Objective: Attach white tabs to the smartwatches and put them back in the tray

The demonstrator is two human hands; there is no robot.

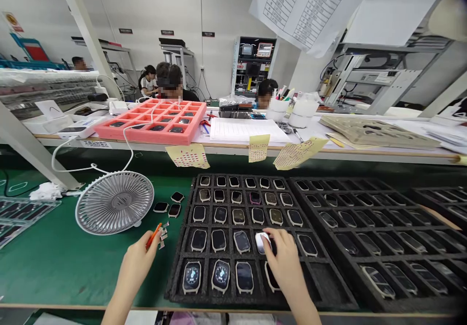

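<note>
My left hand (140,254) is closed around an orange tool (153,236) above the green mat, beside several small metallic pieces (163,235). My right hand (282,254) reaches over the black foam tray (317,271), its thumb and fingers on a watch case (261,243) with a bright, whitish face in the fourth row. Watch cases fill most of the tray's compartments. In the front row, two watches (191,277) show lit dials, and my right forearm partly covers another one (272,276). Three loose watch cases (174,210) lie left of the tray.
A grey round fan (116,202) stands on the mat at left. More foam trays with watches (386,237) extend to the right. On the shelf behind are a pink foam tray (151,120), papers (248,129) and pen cups (279,108). Several people sit beyond.
</note>
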